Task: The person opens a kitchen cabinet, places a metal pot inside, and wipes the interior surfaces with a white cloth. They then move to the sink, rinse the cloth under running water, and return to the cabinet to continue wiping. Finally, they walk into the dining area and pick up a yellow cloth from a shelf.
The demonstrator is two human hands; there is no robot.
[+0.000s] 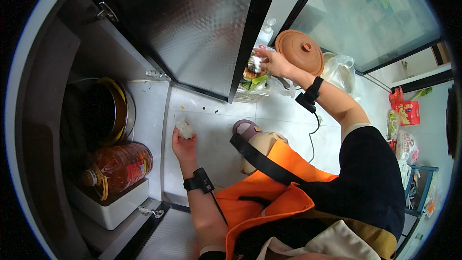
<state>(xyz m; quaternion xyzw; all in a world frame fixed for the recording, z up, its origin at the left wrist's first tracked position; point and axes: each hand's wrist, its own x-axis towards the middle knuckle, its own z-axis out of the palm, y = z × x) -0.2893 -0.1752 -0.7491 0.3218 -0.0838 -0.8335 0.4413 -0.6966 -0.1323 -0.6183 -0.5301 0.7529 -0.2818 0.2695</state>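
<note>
My left hand (184,144) is raised over the floor beside the cabinet, its fingers curled around a crumpled, whitish translucent wad (184,130), perhaps thin plastic. My right hand (271,62) reaches over a wire basket (251,98) full of food scraps and packaging. At its spread fingertips is a blurred, shiny silvery-white piece (255,64); whether the fingers grip it or it lies on the heap is unclear. Green vegetable leaves (257,82) show on the heap below that hand. Part of the basket is hidden by the cabinet door.
The open cabinet door (202,36) stands between my hands. Inside the cabinet are a large oil bottle (124,166), lying on a white box (126,202), and a metal pot (126,112). A brown clay pot lid (299,52) and a plastic bag (339,74) lie beyond my right hand.
</note>
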